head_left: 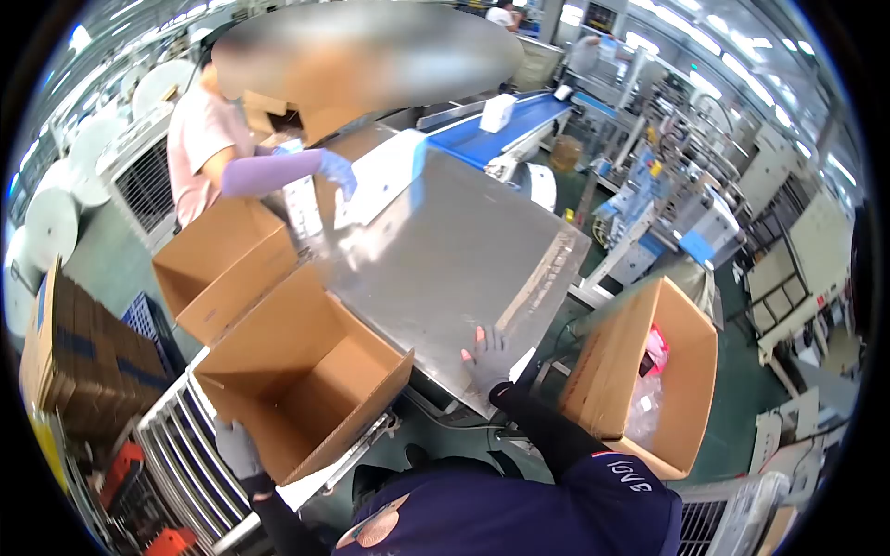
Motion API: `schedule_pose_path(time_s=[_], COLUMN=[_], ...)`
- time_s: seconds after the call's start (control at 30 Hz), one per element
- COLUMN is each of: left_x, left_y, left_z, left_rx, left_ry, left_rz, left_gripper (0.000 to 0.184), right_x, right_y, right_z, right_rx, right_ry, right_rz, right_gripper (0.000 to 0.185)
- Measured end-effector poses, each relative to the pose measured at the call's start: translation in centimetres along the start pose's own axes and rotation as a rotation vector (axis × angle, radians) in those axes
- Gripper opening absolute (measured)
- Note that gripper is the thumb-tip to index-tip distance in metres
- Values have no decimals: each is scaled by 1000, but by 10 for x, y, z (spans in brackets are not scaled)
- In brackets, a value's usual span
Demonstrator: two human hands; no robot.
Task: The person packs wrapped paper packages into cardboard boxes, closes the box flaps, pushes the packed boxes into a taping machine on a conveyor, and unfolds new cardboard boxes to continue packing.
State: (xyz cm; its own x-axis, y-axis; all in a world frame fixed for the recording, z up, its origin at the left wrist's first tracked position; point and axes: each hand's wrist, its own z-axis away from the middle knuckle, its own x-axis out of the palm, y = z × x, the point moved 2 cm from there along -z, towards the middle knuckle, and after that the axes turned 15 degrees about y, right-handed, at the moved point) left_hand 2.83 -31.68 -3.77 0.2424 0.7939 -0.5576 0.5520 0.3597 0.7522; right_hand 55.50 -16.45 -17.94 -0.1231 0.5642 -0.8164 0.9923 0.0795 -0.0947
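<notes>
My left hand [239,449], in a grey glove, is closed at the near left edge of an open cardboard box [320,398]. Some of its fingers are hard to make out against the wall. Bare cardboard shows inside this box, which stands on a roller conveyor [176,463] beside the metal table. My right hand [487,361], gloved in grey with some bare fingertips, lies spread on the near corner of the metal table [454,250]. Nothing is in that hand.
Across the table a person in a pink shirt [199,139] reaches a gloved hand [336,171] toward white packs [385,176]. Another open box [222,264] stands at left. At right, a tall box [681,389] holds plastic and something pink. A blue belt [519,125] carries a white pack.
</notes>
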Motion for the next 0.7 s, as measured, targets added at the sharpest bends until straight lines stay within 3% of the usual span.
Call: schedule_pose_path(time_s=[0.1,0.17,0.3,0.47,0.67,0.7], left_x=[-6,-5,-17,-7,-4,-10], left_y=[1,-5,21,0,-9,-11], left_z=[-3,-6,-2,-5,-23,-24], left_rx=[-32,-56,-164,-197,-139,-116], left_ry=[-72,-86,-116,-127,-215,-231], left_rz=[29,205,260,213,237,44], left_gripper=[36,38,38,38,44,45], right_x=[-9,-7,-13,-4,11,10], right_y=[-5,-4,-8,-8,-4,-3], right_z=[-8,-6,-6,-1,6,8], right_rx=[-14,-21,26,207,171,184], right_ry=[90,140,98,100,40,19], right_rz=[-24,8,33,81,167,148], right_gripper=[65,62,64,67,69,68])
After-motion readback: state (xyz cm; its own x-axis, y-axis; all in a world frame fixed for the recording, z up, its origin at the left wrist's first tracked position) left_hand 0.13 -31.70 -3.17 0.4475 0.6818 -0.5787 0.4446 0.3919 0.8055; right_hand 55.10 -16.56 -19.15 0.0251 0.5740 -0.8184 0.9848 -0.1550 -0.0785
